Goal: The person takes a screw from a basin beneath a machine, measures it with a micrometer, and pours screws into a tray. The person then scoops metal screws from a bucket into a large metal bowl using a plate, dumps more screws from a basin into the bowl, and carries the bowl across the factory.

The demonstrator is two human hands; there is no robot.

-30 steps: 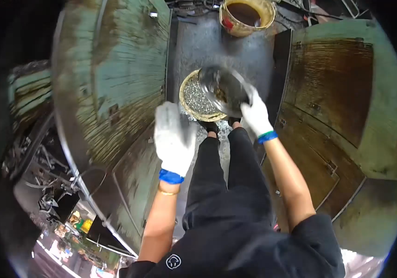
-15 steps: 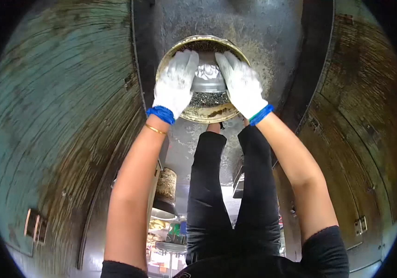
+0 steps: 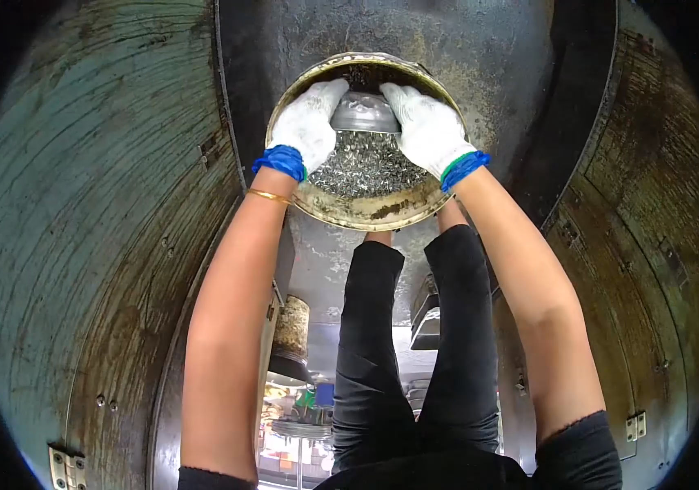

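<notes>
In the head view, your left hand [image 3: 309,122] and right hand [image 3: 427,129], both gloved, clasp the grey bowl [image 3: 366,116] from its two sides, fingers curved along it. The bowl is inside the round bucket [image 3: 346,220], near its far wall, wide edge toward you. Compared with half a second ago, it sits farther forward, so more metal chips [image 3: 366,167] lie uncovered on your side

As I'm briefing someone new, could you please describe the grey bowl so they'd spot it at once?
Find the large round bucket beyond the black trousers. Inside it, between the gloved left hand and gloved right hand, is the grey bowl. Its smooth, shiny surface sets it apart from the loose, speckled metallic chips beside it.
</notes>
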